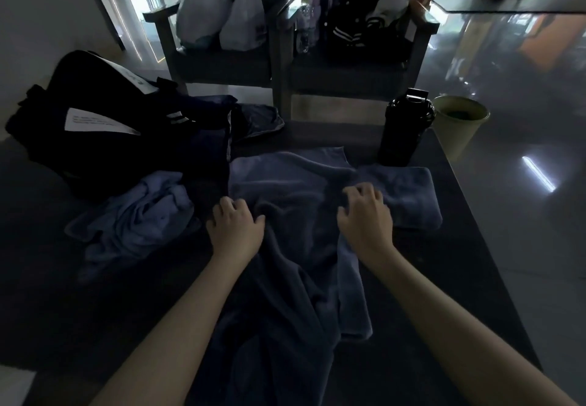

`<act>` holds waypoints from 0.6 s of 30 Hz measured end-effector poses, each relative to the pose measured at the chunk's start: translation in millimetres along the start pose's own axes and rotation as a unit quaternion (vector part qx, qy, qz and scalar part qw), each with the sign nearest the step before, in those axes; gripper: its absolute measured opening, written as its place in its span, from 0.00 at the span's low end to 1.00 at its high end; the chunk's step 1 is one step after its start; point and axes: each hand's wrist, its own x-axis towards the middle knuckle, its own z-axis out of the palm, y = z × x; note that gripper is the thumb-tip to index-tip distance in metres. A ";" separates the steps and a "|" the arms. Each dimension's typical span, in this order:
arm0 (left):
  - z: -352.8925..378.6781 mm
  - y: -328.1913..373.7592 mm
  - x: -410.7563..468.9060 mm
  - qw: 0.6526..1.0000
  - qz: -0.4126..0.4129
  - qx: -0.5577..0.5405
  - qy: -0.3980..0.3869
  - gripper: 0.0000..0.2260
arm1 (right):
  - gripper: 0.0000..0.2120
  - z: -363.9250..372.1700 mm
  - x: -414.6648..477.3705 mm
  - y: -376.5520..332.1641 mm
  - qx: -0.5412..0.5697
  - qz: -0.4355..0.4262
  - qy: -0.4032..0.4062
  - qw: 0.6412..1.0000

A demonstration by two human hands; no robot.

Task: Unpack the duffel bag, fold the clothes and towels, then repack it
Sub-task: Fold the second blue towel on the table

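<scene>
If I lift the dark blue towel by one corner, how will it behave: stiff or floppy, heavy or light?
Probably floppy: the dark blue towel lies in soft folds under the left hand and right hand. It looks thick, so it is likely somewhat heavy for cloth. Dragging it may nudge the black bottle standing beside its far edge.

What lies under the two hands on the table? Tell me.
Under the left hand and right hand lies a rumpled dark blue towel, spread on the dark table. Whether the curled fingers pinch cloth, and anything beneath the towel, is hidden.
</scene>
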 end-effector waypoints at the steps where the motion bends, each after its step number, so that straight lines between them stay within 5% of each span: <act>1: 0.6 -0.8 -11.3 1.000 0.004 0.002 -0.013 0.22 | 0.14 0.6 -11.7 -0.8 0.013 0.009 -0.016 1.000; 7: 4.5 -10.4 -53.4 0.989 0.065 0.037 -0.130 0.26 | 0.19 -4.2 -73.7 -8.7 0.008 0.042 -0.161 0.986; 11: 2.4 -17.9 -64.3 0.990 0.061 0.001 -0.129 0.25 | 0.22 -16.8 -109.4 -14.1 0.048 0.099 -0.150 0.983; 15: -12.9 -14.7 -102.4 0.999 0.046 -0.009 -0.012 0.16 | 0.26 -29.6 -141.7 -14.3 0.133 0.163 -0.132 0.969; 18: -20.5 -10.8 -139.5 0.994 0.034 -0.006 -0.102 0.22 | 0.25 -38.5 -156.5 -12.7 0.207 0.174 -0.126 0.954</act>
